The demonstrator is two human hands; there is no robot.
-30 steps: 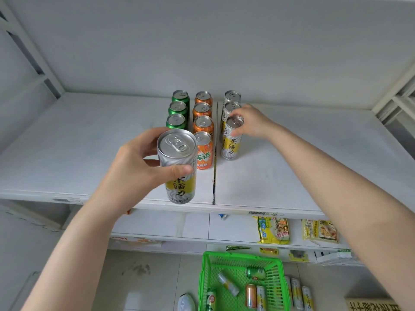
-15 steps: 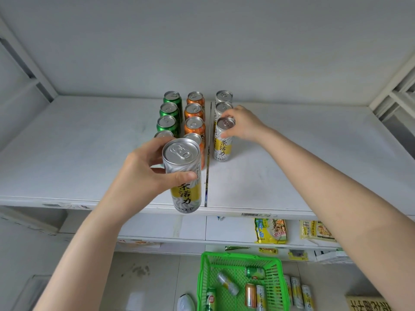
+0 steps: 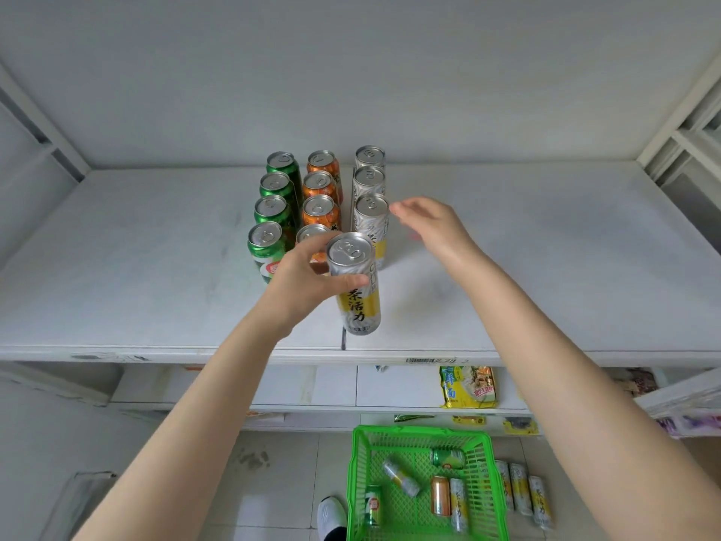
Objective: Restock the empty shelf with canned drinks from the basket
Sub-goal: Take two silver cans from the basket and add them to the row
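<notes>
now the right hand (image 3: 425, 224) has let go of the front silver can (image 3: 372, 224) in the silver row and hangs just to its 3 o'clock side, fingers loosely spread and holding nothing; half a second ago those fingers were wrapped on that can's rim. the can stands upright on the shelf (image 3: 546, 267) as the 3rd of its row, close in front of the 2 silver cans behind it toward 12 o'clock. that placement looks finished.

meanwhile the left hand (image 3: 308, 283) has carried its silver and yellow can (image 3: 357, 287) from in front of the orange row across toward 3 o'clock, and it now sits upright at the 6 o'clock end of the silver row, thumb and fingers closed round the upper body. i cannot tell whether its base already touches the shelf or is just above it.

to the 9 o'clock side stand 4 green cans (image 3: 269, 244) and 4 orange cans (image 3: 320, 210), the front orange one partly hidden by the left hand. so the silver row probably reaches 4 once this can is set down and released.

down at 6 o'clock the green basket (image 3: 359, 454) on the floor holds about 5 cans lying loose, with 3 more on the floor just beside it, so restocking is well short of done.
</notes>
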